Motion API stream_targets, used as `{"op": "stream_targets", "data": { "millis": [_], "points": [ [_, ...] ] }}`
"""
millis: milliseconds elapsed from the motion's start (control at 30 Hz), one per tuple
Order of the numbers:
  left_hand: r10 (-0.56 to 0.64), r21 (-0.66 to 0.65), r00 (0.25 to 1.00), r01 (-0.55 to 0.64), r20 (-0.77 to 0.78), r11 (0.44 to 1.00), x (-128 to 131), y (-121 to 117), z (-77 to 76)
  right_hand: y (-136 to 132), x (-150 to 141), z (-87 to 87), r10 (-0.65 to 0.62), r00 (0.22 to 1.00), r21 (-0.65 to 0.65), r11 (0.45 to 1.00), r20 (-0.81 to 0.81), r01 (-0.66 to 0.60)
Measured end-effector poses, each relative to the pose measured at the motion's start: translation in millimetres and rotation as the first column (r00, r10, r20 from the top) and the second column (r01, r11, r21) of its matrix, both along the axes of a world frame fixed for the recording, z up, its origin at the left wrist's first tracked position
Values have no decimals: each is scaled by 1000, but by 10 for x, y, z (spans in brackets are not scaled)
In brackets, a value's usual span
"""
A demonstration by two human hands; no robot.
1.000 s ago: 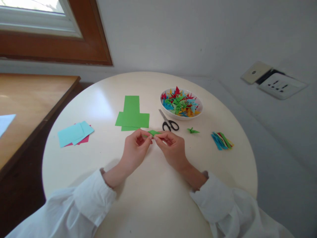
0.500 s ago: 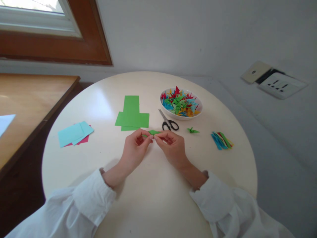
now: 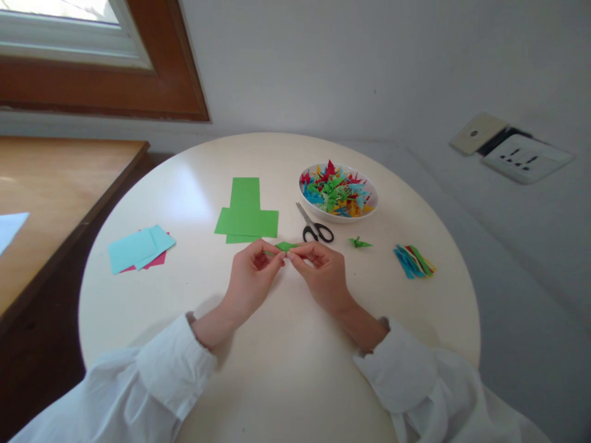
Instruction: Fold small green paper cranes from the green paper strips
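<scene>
Between my two hands is a small folded piece of green paper [image 3: 286, 246], partly hidden by the fingers. My left hand [image 3: 253, 271] pinches its left side between thumb and fingers. On the other side my right hand [image 3: 322, 274] pinches it the same way, and the fingertips of both hands almost meet. Just beyond them lie green paper sheets [image 3: 246, 212], overlapping in a cross-like shape. Black-handled scissors [image 3: 314, 226] rest beyond my right hand, blades pointing away. A green paper crane [image 3: 359, 243] sits to the right of that hand.
A white bowl [image 3: 339, 217] heaped with colourful paper cranes stands toward the back right. Coloured paper strips [image 3: 414, 261] lie at the right of the round white table [image 3: 286, 381]. Light blue sheets [image 3: 133, 249] cover pink ones at the left. A wall socket [image 3: 526, 157] is at right.
</scene>
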State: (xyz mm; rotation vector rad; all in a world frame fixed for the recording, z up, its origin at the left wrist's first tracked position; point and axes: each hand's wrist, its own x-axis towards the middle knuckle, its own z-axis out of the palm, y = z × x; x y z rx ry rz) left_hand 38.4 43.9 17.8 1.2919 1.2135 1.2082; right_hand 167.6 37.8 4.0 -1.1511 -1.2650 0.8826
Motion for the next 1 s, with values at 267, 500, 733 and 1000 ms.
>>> {"op": "stream_targets", "data": {
  "millis": [267, 500, 733, 1000],
  "points": [
    [-21, 30, 997, 19, 75, 999, 0, 0, -7, 5, 5, 19, -6, 1000, -22, 1000, -23, 5],
    [-54, 27, 993, 52, 107, 998, -7, 9, -17, 9, 12, 45, 1, 998, -43, 999, -58, -4],
    [-122, 2, 971, 124, 207, 992, -17, 19, 17, 19, 17, 63, 22, 993, -99, 995, -113, -33],
    [-155, -108, 933, 199, 325, 974, -47, 32, 57, 43, 18, 8, 8, 974, -125, 992, -225, -37]
  ]
}}
